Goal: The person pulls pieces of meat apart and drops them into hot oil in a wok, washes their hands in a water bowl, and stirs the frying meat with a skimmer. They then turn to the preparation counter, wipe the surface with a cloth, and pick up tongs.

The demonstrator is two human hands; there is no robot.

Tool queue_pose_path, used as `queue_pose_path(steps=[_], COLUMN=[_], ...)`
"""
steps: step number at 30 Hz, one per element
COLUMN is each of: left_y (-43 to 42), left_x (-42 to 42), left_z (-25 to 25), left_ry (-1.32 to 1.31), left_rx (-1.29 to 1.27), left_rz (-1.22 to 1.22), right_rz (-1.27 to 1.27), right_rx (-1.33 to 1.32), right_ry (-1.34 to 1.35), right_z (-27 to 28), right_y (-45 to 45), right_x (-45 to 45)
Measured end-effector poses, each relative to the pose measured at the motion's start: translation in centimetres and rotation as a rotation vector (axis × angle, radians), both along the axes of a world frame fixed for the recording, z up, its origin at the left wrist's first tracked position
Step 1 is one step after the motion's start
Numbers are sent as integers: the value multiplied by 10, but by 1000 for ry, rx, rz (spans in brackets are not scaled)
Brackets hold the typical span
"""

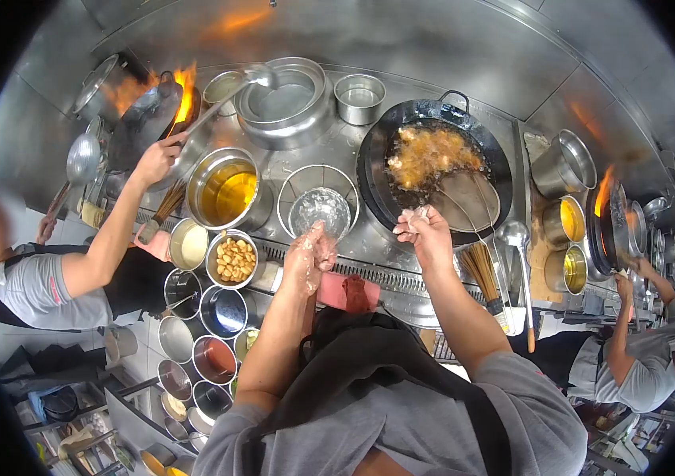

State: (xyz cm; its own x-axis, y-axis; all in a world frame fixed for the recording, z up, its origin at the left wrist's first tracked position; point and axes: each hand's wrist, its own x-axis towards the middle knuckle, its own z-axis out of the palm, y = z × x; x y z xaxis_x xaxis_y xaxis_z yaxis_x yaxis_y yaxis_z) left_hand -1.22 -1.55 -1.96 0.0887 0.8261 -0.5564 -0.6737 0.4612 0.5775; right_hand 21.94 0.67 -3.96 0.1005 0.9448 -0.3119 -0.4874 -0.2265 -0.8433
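My left hand (310, 252), coated in pale batter, is closed at the near rim of a batter-smeared bowl (321, 213), which sits in a round wire rack (285, 190). Whether its fingers hold anything is hidden. My right hand (423, 226) is pinched around a small pale battered piece (413, 220) at the near left edge of a black wok (375, 170). Golden battered pieces (432, 155) bubble in the wok's dark oil. A wire-mesh strainer (472, 200) rests in the wok's right side.
A ladle (517, 235) and bamboo brush (480, 270) lie right of my right arm. Left are a pot of yellow oil (228, 192) and a container of golden chunks (233, 260). A co-worker's arm (119, 218) holds a ladle at left; another co-worker (631, 365) stands right. Flames (185, 91) rise at left.
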Motion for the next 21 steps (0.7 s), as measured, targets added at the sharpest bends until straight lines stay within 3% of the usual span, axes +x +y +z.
queue_pose_path(steps=[4,7,8,10,12,14,16,17,19,21], left_y=[1,-3,-5,-10,-13,-18,-21,-23,-25,-24], left_x=[-7,-14,-16,-19,-22,-28,-29,-30,-29,-28], left_z=[-23,-28,-30,-36,-48,-68,-69,-61,-60,-52], left_ry=[22,95,137,182,207,155,377,334,347,314], left_rx=[90,49,37,18,57,136,216,221,199,158], left_rz=[13,80,51,30,-1,20,-93,-121,-90,-37], right_rz=[-13,75,79,65,12,134,120,131,-127,-165], right_rx=[20,-49,-47,41,264,266,216,224,474,420], right_ry=[-54,-435,-436,-1273,-1279,-1377,-1425,-1422,-1364,-917], right_z=[-2,-20,-26,-30,-40,-84,-47,-37,-24,-13], right_y=[2,20,36,71,109,166,181,185,190,184], right_x=[7,26,31,35,35,55,47,44,48,50])
